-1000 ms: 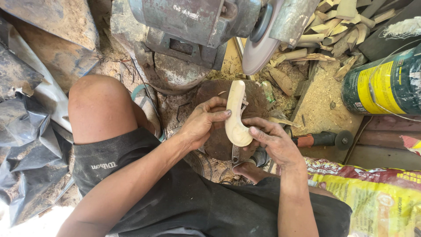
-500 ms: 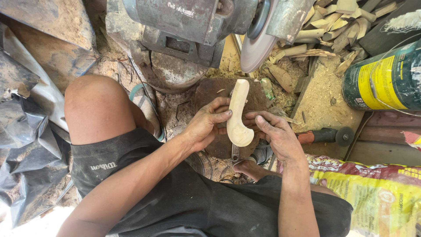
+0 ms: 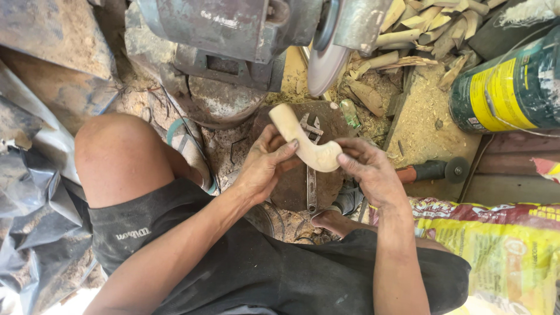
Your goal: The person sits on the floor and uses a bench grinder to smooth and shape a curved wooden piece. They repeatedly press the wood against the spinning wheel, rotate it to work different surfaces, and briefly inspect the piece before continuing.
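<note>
A pale carved wooden spoon blank [image 3: 303, 140] is held in both my hands, turned on its side with its curved handle pointing up left. My left hand [image 3: 265, 166] grips it from the left at the neck. My right hand [image 3: 370, 172] pinches the bowl end from the right. The piece hangs just below a grey grinding disc [image 3: 325, 61] mounted on a bench motor [image 3: 227, 29], apart from the disc. Beneath my hands lies a round dark wooden block [image 3: 294, 186] with an adjustable wrench [image 3: 312, 175] on it.
Sawdust and several rough wooden blanks [image 3: 431, 29] are piled at the top right. A green and yellow can [image 3: 507, 87] stands at the right, an angle grinder [image 3: 437, 170] lies beside it, and a yellow printed sack [image 3: 501, 245] sits lower right. Grey tarpaulin [image 3: 35, 192] covers the left.
The spoon blank has been rotated from lying flat and upright to sideways, showing its curved profile. Both hands shifted their grip around it, and it sits slightly higher toward the disc.
</note>
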